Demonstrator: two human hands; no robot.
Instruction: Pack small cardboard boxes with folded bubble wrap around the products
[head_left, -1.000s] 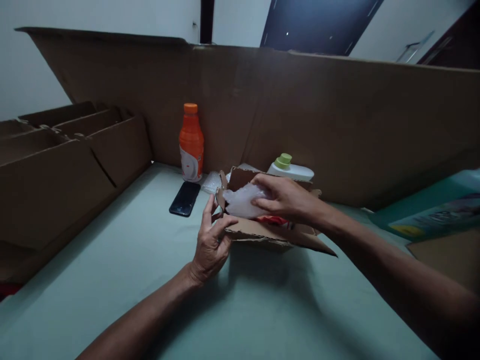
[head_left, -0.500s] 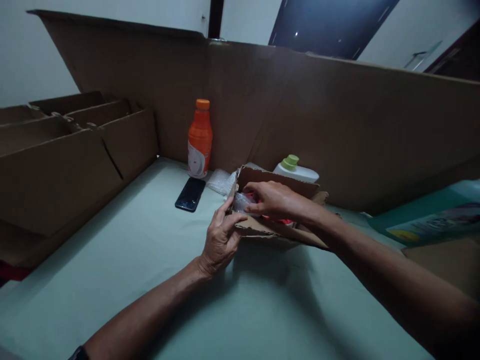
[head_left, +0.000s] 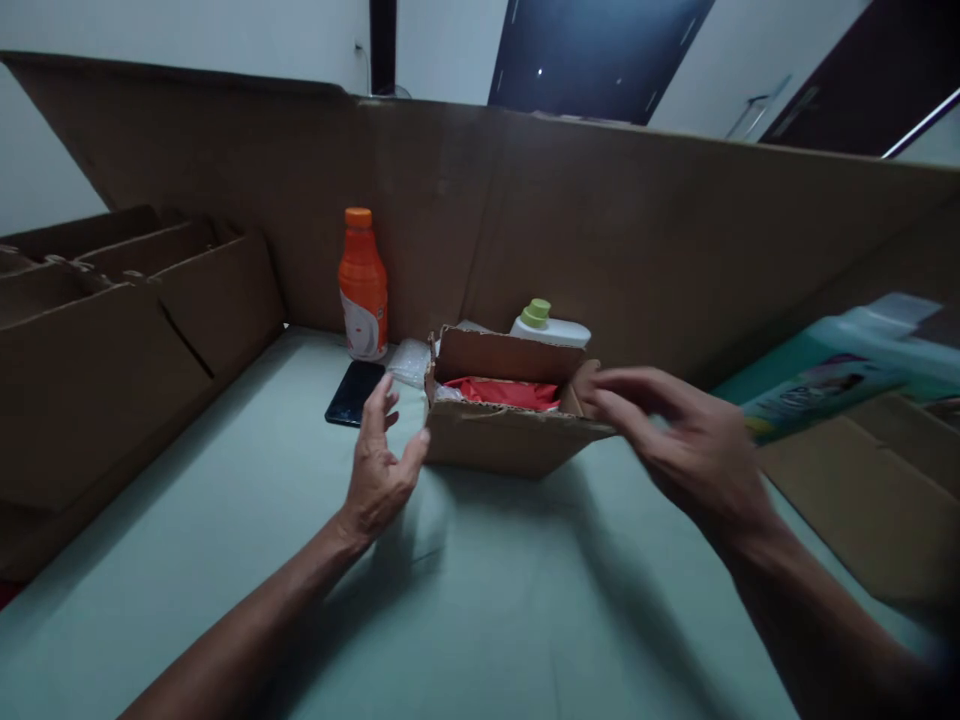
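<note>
Two empty, open hands, left (head_left: pixel 379 470) and right (head_left: pixel 679 440), flanking one cardboard box (head_left: pixel 506 435)

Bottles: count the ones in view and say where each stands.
2. An orange bottle stands upright against the cardboard wall, behind the phone. A white bottle with a green cap shows just behind the small open box. Others may be hidden by cardboard.

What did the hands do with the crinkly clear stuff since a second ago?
The right hand pushed the clear wrap down into the small cardboard box, let go and drew back to the right. The left hand released the box's corner and now hovers open beside it. Something red shows inside. The orange bottle, phone and white bottle stayed put.
</note>
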